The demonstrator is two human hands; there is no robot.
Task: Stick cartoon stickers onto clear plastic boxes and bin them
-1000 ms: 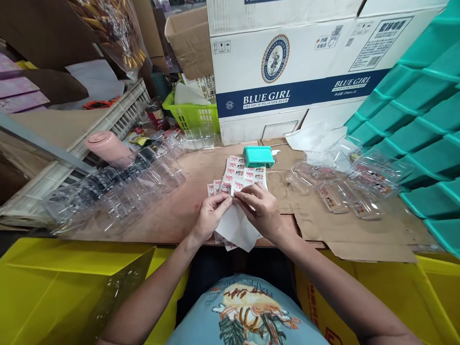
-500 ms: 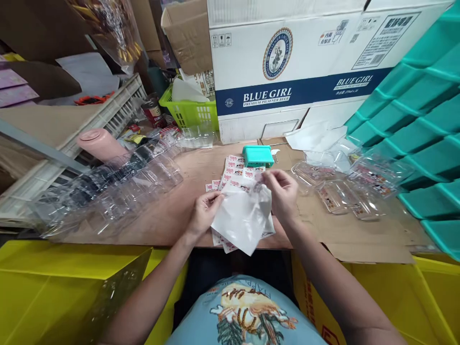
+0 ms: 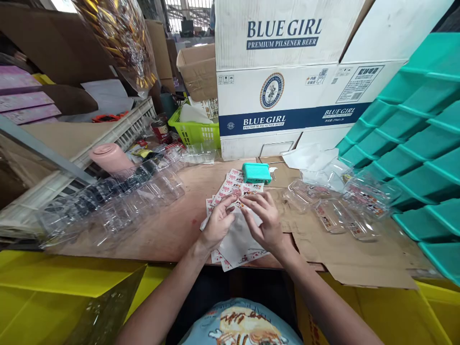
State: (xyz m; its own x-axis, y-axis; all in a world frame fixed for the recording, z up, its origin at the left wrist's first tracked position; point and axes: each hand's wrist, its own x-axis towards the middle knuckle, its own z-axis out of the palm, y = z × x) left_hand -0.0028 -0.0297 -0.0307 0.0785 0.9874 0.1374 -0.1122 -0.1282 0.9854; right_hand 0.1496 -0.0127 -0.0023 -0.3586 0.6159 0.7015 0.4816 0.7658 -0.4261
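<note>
Several cartoon sticker sheets [image 3: 234, 175] overlapping, ctr of frame, on tabletop [image 3: 172, 215]. White sheet [image 3: 235, 247] lies over their lower pt, below both hands. L hand [image 3: 219, 222]: fingers curled, thumb nr index. R hand [image 3: 265, 219]: fingers loosely extended, thumb apart. Fingertips v. close tog. over the sheets; small cartoon print [image 3: 239, 204] shows btwn; can't tell if loose sticker or sheet behind, nor if either hand grips it. Teal plastic tub [image 3: 256, 173] on far end of sheets. Clear trays [image 3: 328, 215] w/ cartoon labels, frame right, nr stacked teal bins [image 3: 417, 143]. Clear plastic packaging [image 3: 143, 203], frame left, by pink container [image 3: 109, 157]. Blue Girl beer carton [image 3: 294, 91] upper ctr.
</note>
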